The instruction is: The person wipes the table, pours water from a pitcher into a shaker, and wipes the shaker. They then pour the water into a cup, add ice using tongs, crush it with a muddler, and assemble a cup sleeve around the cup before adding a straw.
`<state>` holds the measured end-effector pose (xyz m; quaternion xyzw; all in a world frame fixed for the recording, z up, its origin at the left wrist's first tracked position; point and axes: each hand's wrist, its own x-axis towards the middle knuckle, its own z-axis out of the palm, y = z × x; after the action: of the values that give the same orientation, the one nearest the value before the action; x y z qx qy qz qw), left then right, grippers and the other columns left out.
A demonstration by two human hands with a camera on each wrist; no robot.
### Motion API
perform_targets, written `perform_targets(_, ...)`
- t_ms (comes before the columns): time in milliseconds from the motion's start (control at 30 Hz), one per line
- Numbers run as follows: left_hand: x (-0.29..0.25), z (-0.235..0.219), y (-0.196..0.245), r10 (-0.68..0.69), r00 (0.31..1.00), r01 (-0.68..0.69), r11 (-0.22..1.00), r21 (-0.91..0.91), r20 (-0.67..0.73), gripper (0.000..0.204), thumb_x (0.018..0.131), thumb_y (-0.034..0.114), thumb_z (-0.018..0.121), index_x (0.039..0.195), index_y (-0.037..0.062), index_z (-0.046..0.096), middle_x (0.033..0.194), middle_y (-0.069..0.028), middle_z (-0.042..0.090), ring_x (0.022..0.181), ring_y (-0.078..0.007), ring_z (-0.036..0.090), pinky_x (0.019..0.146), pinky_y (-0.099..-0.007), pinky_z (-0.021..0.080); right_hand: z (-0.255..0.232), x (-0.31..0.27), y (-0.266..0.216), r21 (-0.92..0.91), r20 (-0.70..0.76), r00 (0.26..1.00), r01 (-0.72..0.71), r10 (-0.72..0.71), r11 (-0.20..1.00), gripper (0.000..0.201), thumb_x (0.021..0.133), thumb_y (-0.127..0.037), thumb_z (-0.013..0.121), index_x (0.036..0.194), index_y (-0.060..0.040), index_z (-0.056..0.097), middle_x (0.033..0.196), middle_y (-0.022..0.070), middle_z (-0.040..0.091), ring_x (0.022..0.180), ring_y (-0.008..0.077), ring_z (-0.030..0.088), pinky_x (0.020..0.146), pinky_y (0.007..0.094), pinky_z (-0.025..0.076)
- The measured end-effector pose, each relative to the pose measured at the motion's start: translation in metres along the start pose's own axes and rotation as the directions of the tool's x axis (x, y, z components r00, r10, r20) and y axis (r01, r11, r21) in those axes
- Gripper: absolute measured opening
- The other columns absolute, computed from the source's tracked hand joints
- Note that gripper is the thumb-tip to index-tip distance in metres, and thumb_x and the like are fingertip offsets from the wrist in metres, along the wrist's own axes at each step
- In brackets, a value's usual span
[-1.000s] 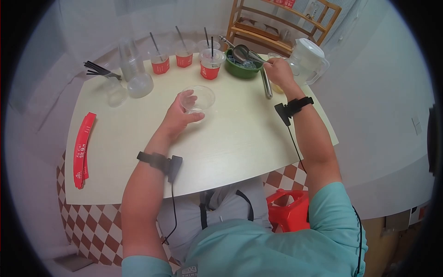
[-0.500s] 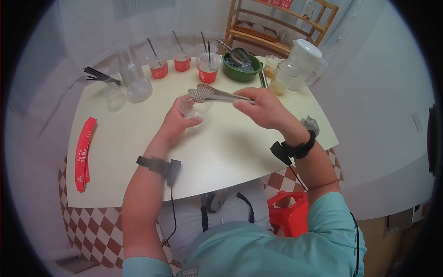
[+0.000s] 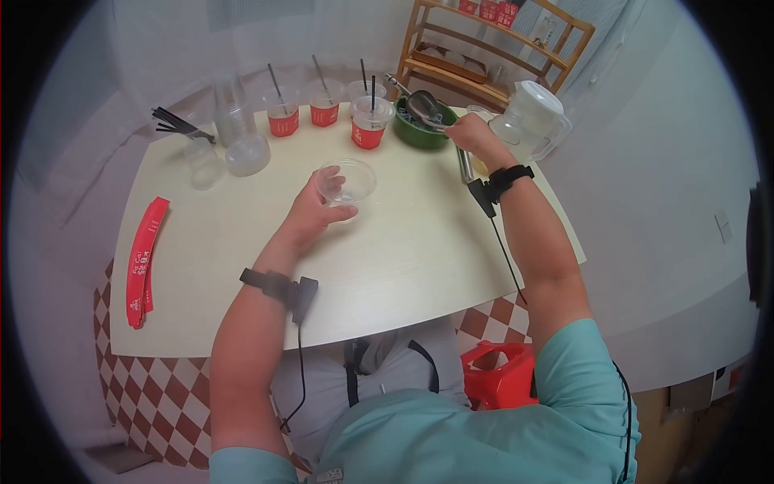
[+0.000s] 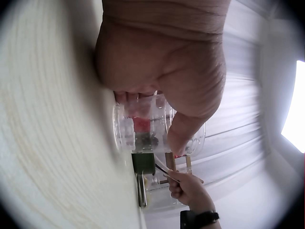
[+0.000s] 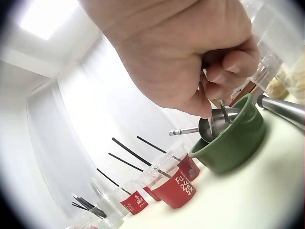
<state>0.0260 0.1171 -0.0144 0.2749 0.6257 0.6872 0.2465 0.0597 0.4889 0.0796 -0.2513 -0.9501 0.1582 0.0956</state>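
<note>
My left hand [image 3: 310, 208] grips a clear plastic cup [image 3: 351, 179] low over the middle of the table, thumb on the near side and fingers round the far side. In the left wrist view the cup [image 4: 147, 126] lies between thumb and fingers. My right hand [image 3: 481, 141] pinches metal tongs [image 3: 434, 126], which reach down into the green bowl [image 3: 423, 139]. Ice shows in that bowl, and a metal scoop [image 3: 421, 104] leans in it. The right wrist view shows the hand [image 5: 190, 62] above the bowl's rim, with the tong tips hidden inside.
Several cups with red sleeves [image 3: 368, 135] and black straws stand along the back. A metal rod [image 3: 464, 164] and a white-lidded pitcher [image 3: 532, 121] are at the right. Stacked clear cups [image 3: 246, 153], black straws [image 3: 181, 125] and red paper sleeves [image 3: 145, 258] lie left.
The right hand carried the tongs from the bowl to over the left hand's cup, then back to the bowl. The left hand has kept its hold on the cup in nearly the same place.
</note>
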Motion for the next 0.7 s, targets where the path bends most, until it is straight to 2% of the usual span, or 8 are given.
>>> perform_targets(200,0.001,0.000,-0.001,0.006,1.000,-0.006,1.000,0.005,0.002,0.090,0.074,0.005,0.086,0.149,0.0027,0.036,0.144,-0.0190,0.048,0.138,-0.0291,0.043,0.113,-0.0390,0.040,0.007,0.005,0.003,-0.023,-0.072,0.997,0.011,-0.013,1.000,0.031,0.082,-0.023,0.063,0.095,0.0025,0.074,0.095,0.0241,0.073,0.091,0.0395,0.070,0.083,0.0431,0.054)
perform_targets(400,0.000,0.000,0.001,-0.002,1.000,0.002,1.000,0.014,0.002,0.090,0.075,0.004,0.085,0.150,0.0035,0.036,0.144,-0.0189,0.048,0.138,-0.0288,0.044,0.113,-0.0389,0.040,-0.005,-0.007,0.008,0.169,-0.141,0.990,0.027,-0.003,0.985,0.028,0.082,-0.023,0.064,0.091,0.0008,0.075,0.089,0.0225,0.073,0.087,0.0363,0.071,0.082,0.0419,0.054)
perform_targets(467,-0.001,0.001,0.002,-0.008,1.000,0.008,1.000,0.005,0.002,0.090,0.075,0.004,0.085,0.150,0.0037,0.036,0.144,-0.0187,0.048,0.138,-0.0286,0.044,0.113,-0.0386,0.040,-0.020,-0.027,0.004,0.207,-0.194,0.978,0.120,-0.079,0.971,0.028,0.085,-0.024,0.066,0.091,0.0009,0.076,0.080,0.0148,0.072,0.077,0.0274,0.070,0.075,0.0385,0.054)
perform_targets(500,-0.002,0.001,0.002,-0.015,1.000,0.015,1.000,-0.004,0.003,0.090,0.075,0.004,0.085,0.150,0.0039,0.037,0.144,-0.0185,0.047,0.138,-0.0285,0.044,0.113,-0.0383,0.040,-0.027,-0.041,-0.002,0.207,-0.190,0.978,0.124,-0.085,0.970,0.028,0.085,-0.024,0.066,0.091,0.0009,0.076,0.080,0.0148,0.072,0.077,0.0274,0.070,0.075,0.0385,0.054)
perform_targets(567,-0.002,0.001,0.003,-0.020,1.000,0.020,1.000,-0.008,-0.003,0.090,0.075,0.004,0.085,0.150,0.0041,0.037,0.144,-0.0183,0.047,0.138,-0.0285,0.044,0.113,-0.0382,0.040,-0.040,-0.077,-0.015,0.432,-0.166,0.984,0.136,-0.070,0.892,0.029,0.089,-0.026,0.068,0.097,0.0015,0.075,0.076,0.0058,0.067,0.070,0.0169,0.063,0.067,0.0334,0.051)
perform_targets(600,-0.002,0.001,0.002,-0.021,1.000,0.021,1.000,-0.009,0.003,0.090,0.075,0.003,0.085,0.150,0.0043,0.037,0.144,-0.0181,0.047,0.138,-0.0285,0.044,0.113,-0.0382,0.040,-0.046,-0.097,-0.027,0.433,-0.160,0.984,0.137,-0.073,0.891,0.029,0.089,-0.026,0.068,0.097,0.0015,0.075,0.076,0.0058,0.067,0.070,0.0169,0.063,0.067,0.0334,0.051)
perform_targets(667,0.000,-0.001,0.000,-0.017,1.000,0.017,1.000,-0.003,0.002,0.090,0.075,0.004,0.085,0.150,0.0042,0.036,0.144,-0.0181,0.047,0.138,-0.0286,0.044,0.113,-0.0382,0.039,-0.048,-0.137,-0.049,0.617,0.078,0.992,0.030,-0.099,0.786,0.032,0.091,-0.027,0.069,0.104,0.0020,0.074,0.076,0.0012,0.063,0.068,0.0101,0.056,0.062,0.0291,0.046)
perform_targets(700,0.000,-0.001,-0.001,-0.006,1.000,0.006,1.000,0.004,0.004,0.090,0.075,0.004,0.085,0.150,0.0042,0.036,0.145,-0.0181,0.047,0.138,-0.0286,0.044,0.113,-0.0382,0.039,-0.039,-0.151,-0.054,0.569,0.048,0.983,0.121,-0.179,0.813,0.033,0.091,-0.027,0.069,0.107,0.0018,0.073,0.076,0.0016,0.064,0.068,0.0106,0.056,0.061,0.0290,0.046)
